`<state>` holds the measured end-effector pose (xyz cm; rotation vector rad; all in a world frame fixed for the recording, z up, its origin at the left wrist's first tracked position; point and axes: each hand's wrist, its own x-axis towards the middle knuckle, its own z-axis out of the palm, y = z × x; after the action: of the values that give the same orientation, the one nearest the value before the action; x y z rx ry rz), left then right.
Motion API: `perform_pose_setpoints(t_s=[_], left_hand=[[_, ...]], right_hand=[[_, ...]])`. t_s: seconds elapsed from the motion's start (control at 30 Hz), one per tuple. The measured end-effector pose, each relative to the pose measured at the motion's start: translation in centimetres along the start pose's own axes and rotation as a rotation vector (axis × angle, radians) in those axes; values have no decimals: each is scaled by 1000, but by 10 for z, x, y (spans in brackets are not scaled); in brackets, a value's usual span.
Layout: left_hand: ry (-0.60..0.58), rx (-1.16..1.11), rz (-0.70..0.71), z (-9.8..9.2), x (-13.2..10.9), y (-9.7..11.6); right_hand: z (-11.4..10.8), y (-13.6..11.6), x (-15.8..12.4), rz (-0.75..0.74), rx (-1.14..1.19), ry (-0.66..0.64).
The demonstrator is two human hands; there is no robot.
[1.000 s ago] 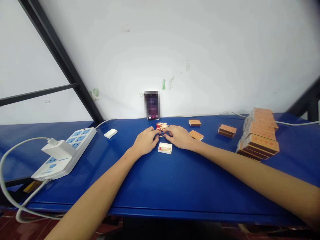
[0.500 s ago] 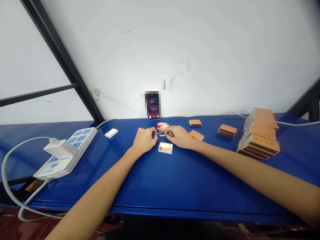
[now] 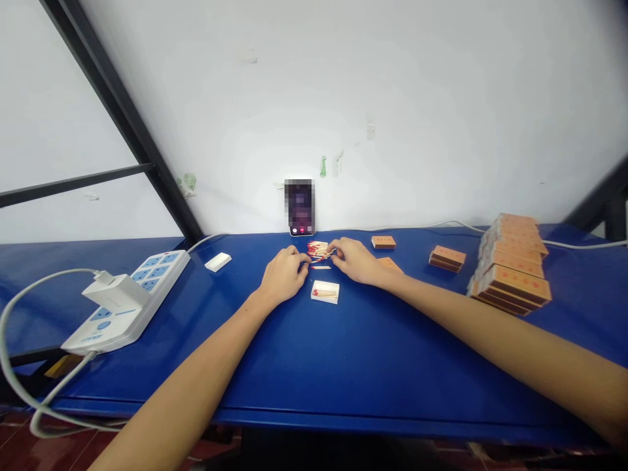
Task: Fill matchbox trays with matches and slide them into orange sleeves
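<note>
A bare left hand (image 3: 283,276), fingers curled, is beside a heap of red-tipped wooden matches (image 3: 318,248) behind a white rectangular tray (image 3: 328,284); a bare right hand (image 3: 354,261) bends its fingers opposite. Whether these 2 pinch matches, I cannot tell.

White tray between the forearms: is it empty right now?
No, red-headed matches lie inside the white tray.

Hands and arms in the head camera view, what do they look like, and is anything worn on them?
The left hand and right hand look ungloved. The left forearm and right forearm are bare, with no sleeve, watch or bracelet visible. Rings would be too small to rule out.
</note>
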<state>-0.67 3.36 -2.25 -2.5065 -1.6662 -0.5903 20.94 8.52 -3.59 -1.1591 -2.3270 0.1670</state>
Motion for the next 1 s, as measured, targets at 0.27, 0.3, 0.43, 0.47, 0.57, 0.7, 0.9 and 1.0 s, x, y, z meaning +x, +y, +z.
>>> perform_pose_setpoints(t_s=[0.27, 0.3, 0.43, 0.47, 0.57, 0.7, 0.9, 1.0], left_hand=[[-12, 49, -76, -5, 2, 4], [-9, 54, -94, -6, 2, 3], [-2, 40, -137, -7, 4, -5], [0, 23, -139, -7, 4, -6], [0, -31, -131, -6, 4, -8], [-11, -58, -163, -4, 6, -7], [-27, -200, -197, -4, 11, -19], [-24, -153, -128, -5, 10, -29]], right_hand=[[0, 0, 5, -57, -28, -59], [-1, -1, 5, -52, -30, -60], [-3, -5, 8, -19, -50, -64], [-3, -6, 8, -15, -58, -69], [-4, -9, 10, -1, -77, -79], [-4, -13, 8, 40, -25, -33], [-5, -12, 2, -18, 98, -51], [-5, -13, 1, -65, 90, -51]])
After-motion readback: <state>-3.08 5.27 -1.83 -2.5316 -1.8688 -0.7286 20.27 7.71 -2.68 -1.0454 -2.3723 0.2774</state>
